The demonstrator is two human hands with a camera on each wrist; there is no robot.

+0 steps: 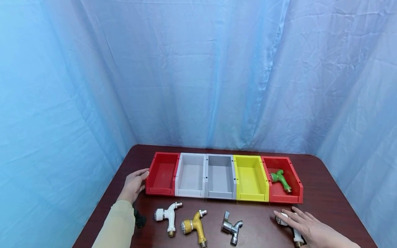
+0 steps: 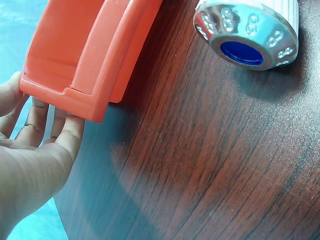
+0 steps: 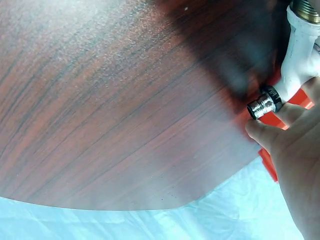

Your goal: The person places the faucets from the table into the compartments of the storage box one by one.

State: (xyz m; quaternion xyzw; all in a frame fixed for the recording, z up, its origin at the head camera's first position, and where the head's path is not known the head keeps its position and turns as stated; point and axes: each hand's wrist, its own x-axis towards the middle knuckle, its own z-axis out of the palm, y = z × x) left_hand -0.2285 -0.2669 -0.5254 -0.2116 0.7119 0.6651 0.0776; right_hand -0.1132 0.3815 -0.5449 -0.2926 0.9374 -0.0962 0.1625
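Observation:
My left hand (image 1: 133,184) rests against the outer side of the left red bin (image 1: 162,190), its thumb and fingertips on the wall. In the left wrist view, the fingers (image 2: 70,132) lie along the bin's side. My right hand (image 1: 313,227) lies over a white faucet (image 1: 297,236) at the right front, fingers stretched across it and partly hiding it. Seen from the right wrist, the fingers (image 3: 265,134) are right at this faucet's dark-ringed metal spout end (image 3: 262,106). Inside the right red bin (image 1: 286,199) lies a green faucet (image 1: 280,178).
Between the red bins stand a white bin (image 1: 190,193), a grey bin (image 1: 220,195) and a yellow bin (image 1: 252,197), side by side. In front lie another white faucet (image 1: 170,217), a yellow faucet (image 1: 198,227) and a chrome faucet (image 1: 231,228). Blue curtains (image 1: 198,75) surround the table.

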